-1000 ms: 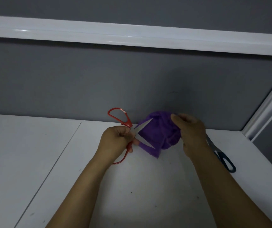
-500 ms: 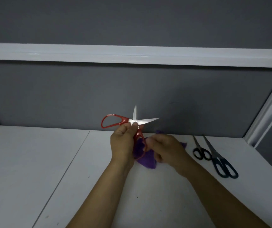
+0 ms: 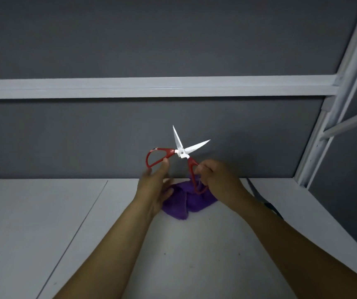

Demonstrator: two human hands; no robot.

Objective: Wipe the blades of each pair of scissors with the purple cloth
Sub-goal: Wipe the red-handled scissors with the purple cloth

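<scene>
Being held over the purple cloth (image 3: 178, 205), the red scissors (image 3: 182, 153) are gripped in the curled right hand (image 3: 217, 180). One handle is touched by the straight-fingered left hand (image 3: 154, 187).

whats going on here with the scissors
A person is holding the red scissors up in the air with the blades spread open. The right hand grips the lower handle loop, and the left hand touches the other loop. The purple cloth lies crumpled on the white table under the hands, not touching the blades at this moment.
</scene>
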